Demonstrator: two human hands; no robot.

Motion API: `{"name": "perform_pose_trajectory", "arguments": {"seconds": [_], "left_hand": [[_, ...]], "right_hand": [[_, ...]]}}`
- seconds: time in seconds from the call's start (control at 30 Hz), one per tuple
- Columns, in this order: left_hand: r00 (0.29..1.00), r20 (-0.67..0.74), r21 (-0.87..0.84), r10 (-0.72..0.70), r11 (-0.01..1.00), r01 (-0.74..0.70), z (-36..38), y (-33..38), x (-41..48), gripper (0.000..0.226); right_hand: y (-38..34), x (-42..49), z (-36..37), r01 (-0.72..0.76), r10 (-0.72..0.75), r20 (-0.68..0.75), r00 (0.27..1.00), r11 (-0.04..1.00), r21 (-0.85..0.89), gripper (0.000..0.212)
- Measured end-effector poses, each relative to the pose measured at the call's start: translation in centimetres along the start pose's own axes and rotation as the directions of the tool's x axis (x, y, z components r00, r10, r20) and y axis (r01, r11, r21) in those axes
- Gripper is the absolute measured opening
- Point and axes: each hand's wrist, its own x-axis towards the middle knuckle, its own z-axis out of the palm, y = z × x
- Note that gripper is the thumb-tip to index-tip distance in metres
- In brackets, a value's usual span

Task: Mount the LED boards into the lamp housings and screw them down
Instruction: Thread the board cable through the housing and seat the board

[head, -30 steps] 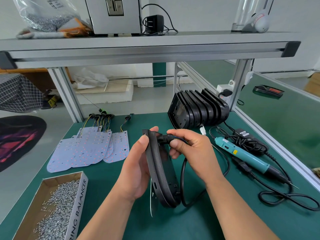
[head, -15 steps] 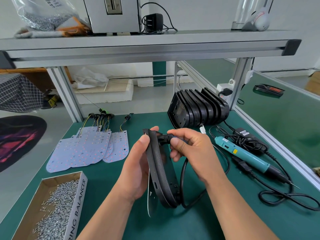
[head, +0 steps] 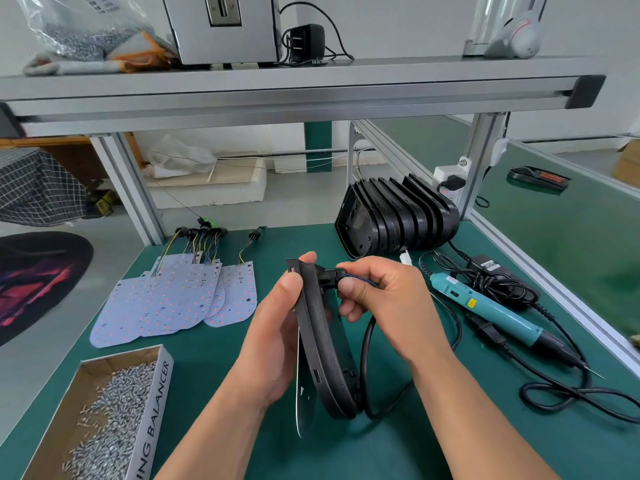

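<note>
A person's left hand grips a housing on edge over the worktop. Its long axis runs from the wrists up and away, with an LED board edge-on against its left face. The right hand pinches the plug at the housing's far end. The screwdriver lies just right of the right hand, the nearer hand to it. The screw box sits left of the left hand. Screwing down appears not yet begun.
</note>
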Motion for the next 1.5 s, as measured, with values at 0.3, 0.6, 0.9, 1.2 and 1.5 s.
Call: {"name": "perform_pose_trajectory", "arguments": {"seconds": [0.3,0.6,0.9,1.2,1.5], "left_hand": [[0.997,0.033,0.043,0.068,0.997,-0.069,-0.8,-0.3,0.2,0.082],[0.996,0.042,0.251,0.079,0.964,-0.087,-1.7,-0.7,0.5,0.076],[0.995,0.059,0.267,0.086,0.959,-0.099,-2.3,-0.8,0.6,0.075],[0.989,0.101,0.211,0.105,0.97,-0.125,-2.2,-0.5,0.5,0.078],[0.982,0.067,0.307,0.178,0.932,-0.19,-1.3,-0.3,0.3,0.08]], "right_hand": [[-0.2,-0.3,0.2,-0.005,0.002,0.057,0.998,0.999,0.046,0.022],[-0.4,-0.4,0.6,-0.073,0.073,0.005,0.997,0.981,0.178,0.012],[-0.6,-0.5,0.7,-0.013,0.013,0.003,1.0,0.989,0.147,0.017],[-1.3,-0.6,0.2,0.06,-0.055,0.097,0.994,0.997,-0.04,0.023],[-2.1,-0.6,-0.1,0.061,-0.057,0.044,0.997,0.993,-0.102,0.026]]}}
